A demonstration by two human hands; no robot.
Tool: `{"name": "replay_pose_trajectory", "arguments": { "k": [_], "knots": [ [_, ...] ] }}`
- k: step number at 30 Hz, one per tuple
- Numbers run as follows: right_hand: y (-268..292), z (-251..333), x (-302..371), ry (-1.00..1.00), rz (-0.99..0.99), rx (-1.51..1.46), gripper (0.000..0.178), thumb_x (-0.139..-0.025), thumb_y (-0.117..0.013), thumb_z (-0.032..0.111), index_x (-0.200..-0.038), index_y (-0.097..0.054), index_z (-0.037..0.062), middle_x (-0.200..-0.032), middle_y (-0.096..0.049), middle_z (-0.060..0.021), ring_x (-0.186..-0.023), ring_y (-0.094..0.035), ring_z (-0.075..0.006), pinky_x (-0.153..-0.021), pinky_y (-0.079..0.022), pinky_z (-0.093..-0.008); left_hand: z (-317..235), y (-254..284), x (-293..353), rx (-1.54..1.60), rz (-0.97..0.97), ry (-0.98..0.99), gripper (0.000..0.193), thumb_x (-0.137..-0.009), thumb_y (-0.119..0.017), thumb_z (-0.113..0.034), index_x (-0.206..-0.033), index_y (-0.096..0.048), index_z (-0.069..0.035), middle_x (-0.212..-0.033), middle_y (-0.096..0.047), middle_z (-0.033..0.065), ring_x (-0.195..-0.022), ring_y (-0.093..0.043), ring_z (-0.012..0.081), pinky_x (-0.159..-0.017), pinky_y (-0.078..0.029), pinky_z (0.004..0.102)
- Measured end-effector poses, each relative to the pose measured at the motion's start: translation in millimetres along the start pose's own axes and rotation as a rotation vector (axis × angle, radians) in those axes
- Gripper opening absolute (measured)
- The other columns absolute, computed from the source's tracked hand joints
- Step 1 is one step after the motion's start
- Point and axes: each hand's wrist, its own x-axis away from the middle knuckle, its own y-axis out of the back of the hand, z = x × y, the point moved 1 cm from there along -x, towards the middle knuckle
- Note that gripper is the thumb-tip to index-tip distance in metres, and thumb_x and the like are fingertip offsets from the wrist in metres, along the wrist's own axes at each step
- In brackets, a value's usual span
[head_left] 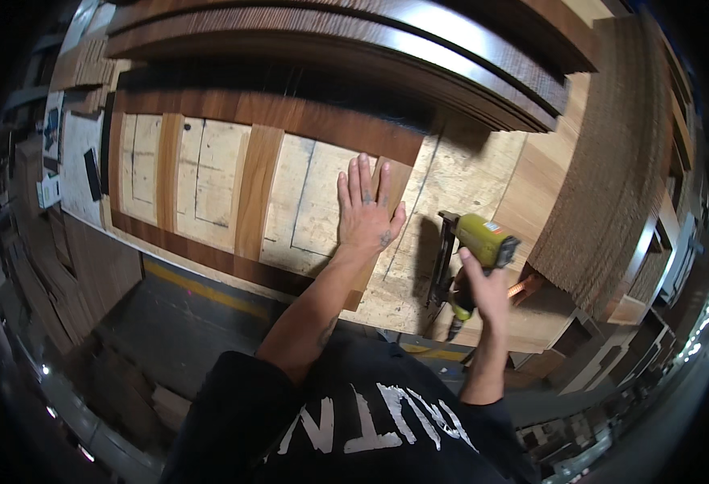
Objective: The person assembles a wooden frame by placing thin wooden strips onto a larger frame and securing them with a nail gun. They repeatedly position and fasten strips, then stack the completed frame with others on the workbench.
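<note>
Workbench top [467, 185]: pale, rough chipboard, matt. Slats [256, 189]: brown wood, smooth satin grain. Long rail [290, 113], 12 o'clock: dark, smooth wood. Nail gun [483, 242], 3 o'clock: yellow-green glossy plastic body, black metal nose. Stacked boards [451, 40]: glossy dark veneer.

Left hand [367, 208]: flat, fingers spread, palm down on an upright wood slat [379, 234] near the right end of a dark-framed wood panel [209, 173] lying on the pale board worktop [467, 181]. Right hand [483, 294]: closed around the grip of a yellow-green nail gun [471, 250], held just off the panel's right end, near the worktop's front edge. Also present: stacked dark wood boards [330, 48] along the far edge, a ribbed cardboard stack [613, 161] at the right edge.
</note>
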Motion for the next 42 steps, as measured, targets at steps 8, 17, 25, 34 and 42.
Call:
{"name": "replay_pose_trajectory", "arguments": {
  "k": [8,17,25,34,42],
  "knots": [
    [-37,94,-42,0.41,0.187,0.613,0.031,-0.083,-0.076,0.015,-0.107,-0.069,-0.0032,-0.082,-0.075,-0.0164,-0.072,-0.074,-0.023,-0.071,-0.058,-0.0376,7,0,-2,0.063,0.064,0.055,0.097,-0.096,-0.054,-0.054,-0.163,-0.007,-0.003,-0.167,-0.003,0.0314,-0.156,-0.002,0.0445,-0.125,-0.001,0.0591],
    [-62,83,-69,0.451,0.194,0.729,0.028,-0.074,-0.075,0.006,-0.099,-0.065,-0.0019,-0.077,-0.07,-0.0234,-0.073,-0.071,-0.0407,-0.066,-0.057,-0.042,9,-8,3,0.125,0.042,0.056,0.094,-0.096,-0.051,-0.053,-0.161,-0.012,0.002,-0.168,-0.005,0.028,-0.157,-0.001,0.0435,-0.125,0.0,0.0595],
    [-64,86,-68,0.46,0.189,0.786,0.03,-0.072,-0.076,0.006,-0.099,-0.064,-0.0021,-0.075,-0.069,-0.0236,-0.071,-0.071,-0.0408,-0.065,-0.057,-0.0423,9,-9,2,0.13,-0.075,0.037,0.093,-0.094,-0.057,-0.05,-0.159,-0.019,0.004,-0.166,-0.014,0.0296,-0.155,-0.01,0.0448,-0.125,-0.007,0.0618],
    [-67,97,-69,0.459,0.189,0.832,0.028,-0.073,-0.075,0.006,-0.097,-0.065,-0.0028,-0.074,-0.069,-0.0227,-0.071,-0.071,-0.041,-0.066,-0.057,-0.0411,8,-5,2,0.155,-0.033,0.056,0.086,-0.096,-0.054,-0.047,-0.156,-0.026,0.008,-0.164,-0.02,0.0316,-0.154,-0.016,0.0464,-0.123,-0.013,0.0633],
    [-76,104,-73,0.475,0.245,0.818,0.025,-0.075,-0.074,0.006,-0.097,-0.066,-0.0025,-0.076,-0.07,-0.0231,-0.074,-0.072,-0.0403,-0.068,-0.057,-0.0419,11,-2,1,0.093,-0.032,0.029,0.088,-0.093,-0.06,-0.05,-0.151,-0.034,0.011,-0.161,-0.024,0.0338,-0.153,-0.019,0.0474,-0.123,-0.014,0.0634]
  ]
}}
